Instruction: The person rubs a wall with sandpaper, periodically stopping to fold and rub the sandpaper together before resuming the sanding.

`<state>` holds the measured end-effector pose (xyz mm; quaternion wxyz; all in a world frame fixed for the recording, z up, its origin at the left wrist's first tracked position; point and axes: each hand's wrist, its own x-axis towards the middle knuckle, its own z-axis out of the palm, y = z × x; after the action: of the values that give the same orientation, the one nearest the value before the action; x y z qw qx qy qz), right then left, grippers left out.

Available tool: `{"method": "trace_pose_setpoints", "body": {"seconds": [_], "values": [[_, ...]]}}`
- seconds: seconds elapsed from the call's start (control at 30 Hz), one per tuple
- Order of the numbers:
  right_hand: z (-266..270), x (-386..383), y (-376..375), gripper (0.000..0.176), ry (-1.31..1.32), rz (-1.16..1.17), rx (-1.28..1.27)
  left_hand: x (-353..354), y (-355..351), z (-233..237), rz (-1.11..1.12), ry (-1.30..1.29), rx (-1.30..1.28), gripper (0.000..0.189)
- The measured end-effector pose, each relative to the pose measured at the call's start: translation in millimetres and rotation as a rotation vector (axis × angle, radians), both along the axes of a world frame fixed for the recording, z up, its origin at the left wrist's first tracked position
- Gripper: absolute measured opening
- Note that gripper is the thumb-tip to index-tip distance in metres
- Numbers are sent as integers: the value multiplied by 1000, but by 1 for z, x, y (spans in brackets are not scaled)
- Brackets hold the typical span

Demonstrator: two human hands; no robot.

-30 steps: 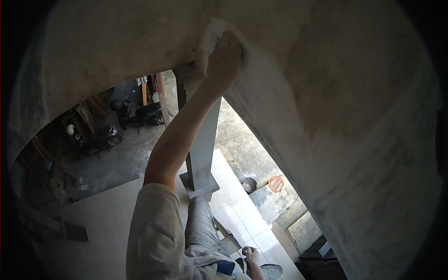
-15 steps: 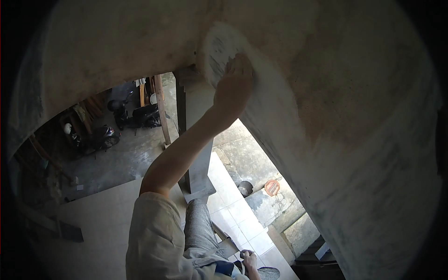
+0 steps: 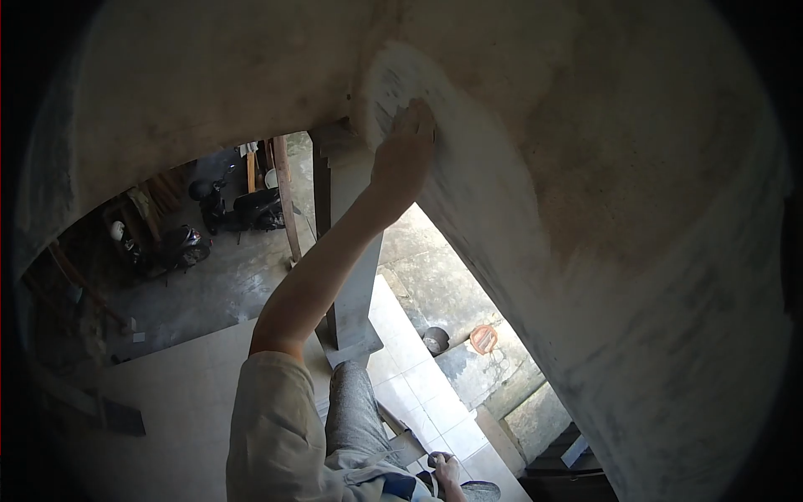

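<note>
My left hand is raised against a pale patch on the large brownish curved surface overhead. Its fingers are pressed together on the patch; whatever lies under them is hidden. Grey streaks mark the patch above the fingertips. Low in the view, by my lap, my right hand is closed around a small dark rounded object, whose kind I cannot make out.
A grey post stands below my raised forearm. Down on the ground are a black bucket, an orange round item and white tiles. Two motorbikes, one a black scooter, are parked at left near a wooden pole.
My left hand has slid a little to the left and slightly down along the pale patch. My right hand stays low with the dark object.
</note>
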<state>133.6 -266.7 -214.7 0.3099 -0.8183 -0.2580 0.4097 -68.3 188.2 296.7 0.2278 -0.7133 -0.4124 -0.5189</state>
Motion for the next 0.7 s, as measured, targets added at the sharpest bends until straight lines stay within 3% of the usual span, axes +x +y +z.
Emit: {"method": "trace_pose_setpoints", "body": {"seconds": [0.1, 0.2, 0.23, 0.3, 0.4, 0.5, 0.57, 0.63, 0.67, 0.7], "values": [[56, -17, 5, 27, -112, 52, -31, -13, 13, 41, 0, -15, -476, 41], [25, -10, 4, 28, -61, 15, 33, -5, 26, 4, 43, -19, 141, 36], [5, -2, 3, 28, 8, -1, 36, -5, 22, 6, 31, -8, 161, 36], [-15, 2, 2, 29, 66, -12, 1, -4, 14, 0, -3, 15, 175, 35], [35, -8, 3, 28, -33, 25, -61, -16, 10, 39, -53, -59, -420, 39], [35, -9, 7, 27, -63, 30, -51, -11, 12, 31, -46, -83, -270, 39], [23, -3, 8, 28, -57, 17, -54, 0, 9, 7, -26, -38, 10, 35], [-21, 10, 8, 29, 47, -6, 0, -3, 17, 5, -11, 22, 176, 36], [-26, 13, 0, 29, 55, -10, 6, -9, 21, 16, -35, 18, -24, 40], [30, -2, 6, 29, -81, 37, -61, -16, 24, 33, -56, 12, -223, 44]]}}
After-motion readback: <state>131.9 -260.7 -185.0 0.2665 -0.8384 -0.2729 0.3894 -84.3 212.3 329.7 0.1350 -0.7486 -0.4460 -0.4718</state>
